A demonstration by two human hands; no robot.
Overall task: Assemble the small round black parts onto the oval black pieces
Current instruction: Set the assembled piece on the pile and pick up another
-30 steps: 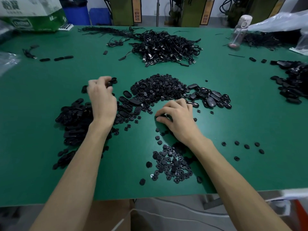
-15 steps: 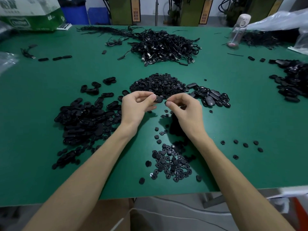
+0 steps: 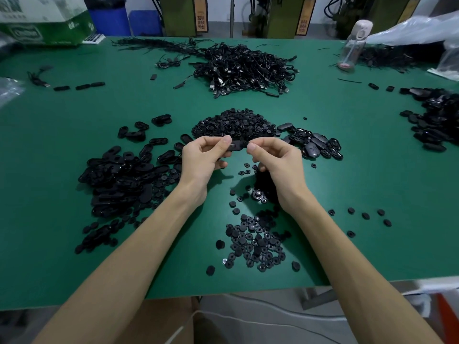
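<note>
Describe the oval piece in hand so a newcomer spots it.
On the green table, find the central mound of small round parts. Just before it, the left hand pinches the oval black piece; every other oval lies on the table.

The table (image 3: 74, 145) has a green matt top, smooth and even. The left ovals (image 3: 119, 177) look like matt black plastic. The right ovals (image 3: 313, 145) are glossier and catch the light. The round parts (image 3: 255, 242) are dull black, plastic or rubber; I cannot tell which. The cables (image 3: 248, 68) are black with shiny metal plugs. The bottle (image 3: 352, 45) is clear plastic, the bag (image 3: 409, 28) thin glossy film, the box (image 3: 44, 28) printed cardboard.
</note>
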